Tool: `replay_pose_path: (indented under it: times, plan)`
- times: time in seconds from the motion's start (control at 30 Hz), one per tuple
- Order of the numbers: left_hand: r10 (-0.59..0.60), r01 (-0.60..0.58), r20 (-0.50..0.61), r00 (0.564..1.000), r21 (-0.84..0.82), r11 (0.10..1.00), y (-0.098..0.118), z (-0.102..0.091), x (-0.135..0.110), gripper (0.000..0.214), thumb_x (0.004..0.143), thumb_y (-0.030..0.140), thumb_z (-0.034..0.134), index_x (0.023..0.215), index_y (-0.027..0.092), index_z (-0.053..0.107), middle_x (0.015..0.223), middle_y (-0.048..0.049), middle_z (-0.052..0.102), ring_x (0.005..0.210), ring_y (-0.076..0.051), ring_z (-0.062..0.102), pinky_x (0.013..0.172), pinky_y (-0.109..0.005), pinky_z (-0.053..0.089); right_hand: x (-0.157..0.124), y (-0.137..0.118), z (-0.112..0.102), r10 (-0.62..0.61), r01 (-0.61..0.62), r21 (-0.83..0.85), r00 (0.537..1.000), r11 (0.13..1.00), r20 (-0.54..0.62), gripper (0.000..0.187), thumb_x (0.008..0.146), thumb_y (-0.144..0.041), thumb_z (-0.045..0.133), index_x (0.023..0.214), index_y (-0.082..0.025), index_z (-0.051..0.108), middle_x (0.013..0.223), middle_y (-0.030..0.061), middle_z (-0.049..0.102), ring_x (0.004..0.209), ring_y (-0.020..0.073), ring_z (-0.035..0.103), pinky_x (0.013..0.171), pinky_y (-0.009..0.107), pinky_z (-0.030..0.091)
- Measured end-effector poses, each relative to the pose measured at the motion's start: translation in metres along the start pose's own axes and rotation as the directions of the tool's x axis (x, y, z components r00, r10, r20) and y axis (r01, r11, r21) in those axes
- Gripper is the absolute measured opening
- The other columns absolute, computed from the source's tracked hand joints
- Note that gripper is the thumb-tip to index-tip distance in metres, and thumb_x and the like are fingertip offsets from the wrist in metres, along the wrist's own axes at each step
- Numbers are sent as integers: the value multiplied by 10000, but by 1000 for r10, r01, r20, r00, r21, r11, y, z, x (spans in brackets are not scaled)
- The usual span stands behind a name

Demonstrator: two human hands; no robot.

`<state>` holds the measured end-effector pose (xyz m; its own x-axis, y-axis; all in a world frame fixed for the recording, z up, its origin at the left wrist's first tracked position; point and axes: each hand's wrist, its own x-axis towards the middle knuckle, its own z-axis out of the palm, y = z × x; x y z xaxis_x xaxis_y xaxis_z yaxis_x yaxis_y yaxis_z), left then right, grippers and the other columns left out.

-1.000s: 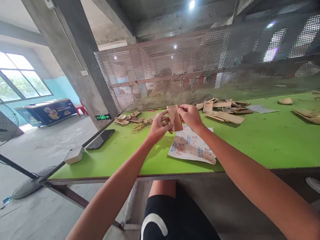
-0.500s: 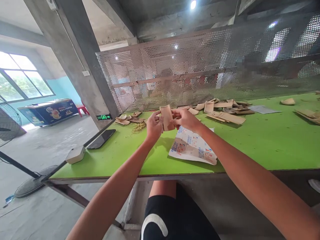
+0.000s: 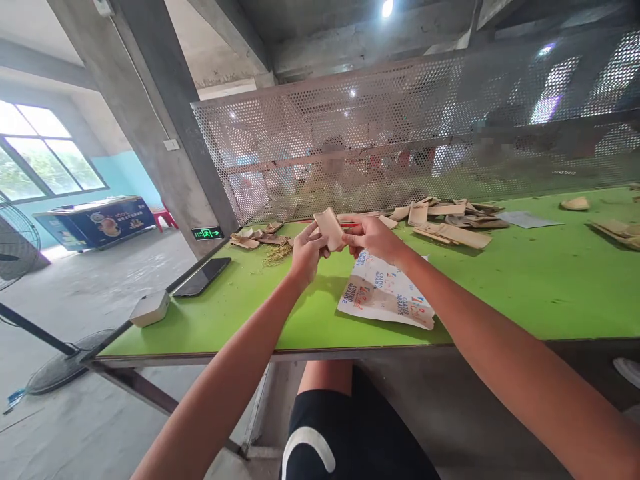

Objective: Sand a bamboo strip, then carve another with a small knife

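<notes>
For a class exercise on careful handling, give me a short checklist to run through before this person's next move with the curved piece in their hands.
1. Grip: ok. The left hand and right hand both hold the curved tan piece above the table.
2. Piece's condition: cannot tell. The fingers cover part of it, and fine cracks would be too small to see.
3. Printed coated-abrasive sheet: ok. It lies flat on the green table just below the hands.
4. Loose dried fibres: not ok. They are scattered on the table left of the hands.
5. Similar tan pieces: ok. They lie within view beyond the hands.
</notes>
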<state>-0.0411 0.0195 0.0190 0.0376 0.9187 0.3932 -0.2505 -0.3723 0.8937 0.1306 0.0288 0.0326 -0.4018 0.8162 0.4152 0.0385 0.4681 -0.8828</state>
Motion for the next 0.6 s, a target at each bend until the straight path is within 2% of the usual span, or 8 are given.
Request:
replay_pose_path:
  times: [0.1, 0.23, 0.37, 0.6]
  plan:
    - [-54, 60, 76, 996, -70, 996, 4, 0, 0, 485, 706, 110, 644, 1189, 99, 602, 772, -41, 679, 558, -89, 615, 471, -183, 390, 0, -2, 2, -41, 40, -15, 999, 999, -23, 484, 835, -286, 682, 1293, -156, 598, 618, -9, 634, 518, 119, 578, 473, 241, 499]
    - [-34, 46, 122, 992, -103, 994, 8, 1, -1, 483, 772, 176, 670, 1236, 110, 556, 877, -79, 724, 602, -117, 675, 518, -194, 463, 1, -5, 6, -108, 107, -18, 988, 994, -110, 322, 850, -389, 668, 1034, -126, 692, 563, -13, 594, 481, 106, 560, 448, 229, 474]
    - [1, 14, 153, 988, -93, 996, 9, 2, -1, 484, 762, 228, 729, 1187, 114, 528, 878, -85, 728, 612, -129, 688, 515, -200, 463, 1, -5, 7, -170, 172, -4, 966, 985, -193, 340, 842, -473, 661, 888, -138, 684, 556, -6, 597, 463, 98, 544, 425, 221, 446]
    - [3, 29, 201, 979, -155, 987, 8, 2, -1, 406, 744, 200, 752, 1071, 100, 534, 867, -96, 733, 628, -140, 703, 520, -199, 472, 2, -4, 6, -234, 242, 16, 951, 970, -201, 343, 844, -498, 660, 833, -155, 656, 596, -1, 615, 465, 90, 526, 408, 222, 444]
